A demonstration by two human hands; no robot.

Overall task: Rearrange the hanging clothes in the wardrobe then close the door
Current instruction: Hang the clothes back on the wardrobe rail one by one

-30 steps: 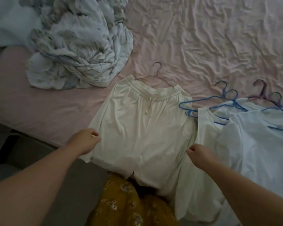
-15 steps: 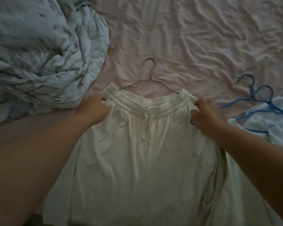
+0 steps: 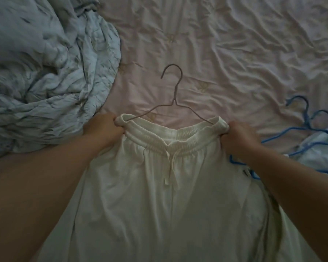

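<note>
White drawstring trousers lie flat on a pink bed sheet, their elastic waistband towards the far side. A thin wire hanger sits in the waistband with its hook pointing away from me. My left hand grips the left end of the waistband. My right hand grips the right end. The wardrobe and its door are not in view.
A crumpled pale blue duvet fills the left side of the bed. At the right edge lie several blue plastic hangers with light-coloured clothes on them, partly under my right forearm.
Both hands went from the trousers' lower part up to the waistband ends and now bunch them over the hanger's arms. The view has moved closer over the bed.
</note>
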